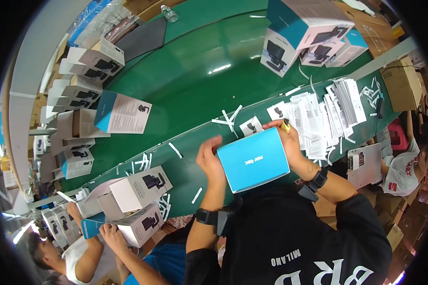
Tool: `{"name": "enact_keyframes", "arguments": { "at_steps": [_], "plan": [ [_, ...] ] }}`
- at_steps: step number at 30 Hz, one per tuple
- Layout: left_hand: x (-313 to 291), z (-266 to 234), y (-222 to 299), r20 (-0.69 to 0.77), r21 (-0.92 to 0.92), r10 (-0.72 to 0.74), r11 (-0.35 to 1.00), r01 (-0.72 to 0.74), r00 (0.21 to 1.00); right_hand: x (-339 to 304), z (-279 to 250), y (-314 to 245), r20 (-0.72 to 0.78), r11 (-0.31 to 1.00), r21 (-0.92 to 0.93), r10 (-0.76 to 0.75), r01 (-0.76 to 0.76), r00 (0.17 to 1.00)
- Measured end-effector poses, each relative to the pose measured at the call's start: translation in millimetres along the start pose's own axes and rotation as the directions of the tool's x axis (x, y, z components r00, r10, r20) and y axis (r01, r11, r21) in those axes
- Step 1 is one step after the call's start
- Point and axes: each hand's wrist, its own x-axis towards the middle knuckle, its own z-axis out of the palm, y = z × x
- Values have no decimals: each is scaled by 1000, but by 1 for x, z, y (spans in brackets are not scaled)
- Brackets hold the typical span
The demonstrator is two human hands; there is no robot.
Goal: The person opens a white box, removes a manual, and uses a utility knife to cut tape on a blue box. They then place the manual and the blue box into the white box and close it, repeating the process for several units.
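A carton with a bright blue top and white edges point(253, 160) is held in front of my chest, between both hands. My left hand point(211, 159) presses its palm along the left side, fingers pointing up past the corner. On the opposite side, my right hand point(290, 142) grips the carton near its far corner. A small yellow and black tool point(285, 126) is tucked in that same hand; its kind is not clear. Just beyond the carton lies a white printed leaflet with a dark device picture point(251, 127). Each wrist wears a black strap.
Stacks of white leaflets point(309, 118) and paper strips point(230, 121) lie on the green table point(190, 90). Printed cartons stand far right point(278, 52) and left point(128, 114). At lower left, a co-worker's hands point(112, 237) handle a carton point(140, 225). Another person point(404, 171) is at right.
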Motion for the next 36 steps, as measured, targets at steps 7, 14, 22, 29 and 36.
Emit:
{"name": "enact_keyframes", "arguments": {
  "at_steps": [7, 14, 22, 29, 36],
  "plan": [
    [9, -64, 51, 160, 22, -61, 998, 58, 985, -2, -2, -13, 19, 1000, -4, -5, 5, 1000],
    [-34, -1, 9, 357, -243, -80, 954, 175, 931, 7, 8, 14, 21, 997, 4, -75, 75, 997],
    [-46, -9, -11, 228, -506, -164, 822, 261, 960, 13, 10, 0, 53, 999, 14, -30, 29, 998],
    [-45, -19, 45, 223, 329, 294, 875, -356, 929, 5, 3, -11, 7, 972, -210, -103, 102, 995],
    [-75, 27, 93, 827, 524, 156, 130, -842, 539, -15, 5, -33, 313, 852, -415, -198, 321, 929]
  ]
}}
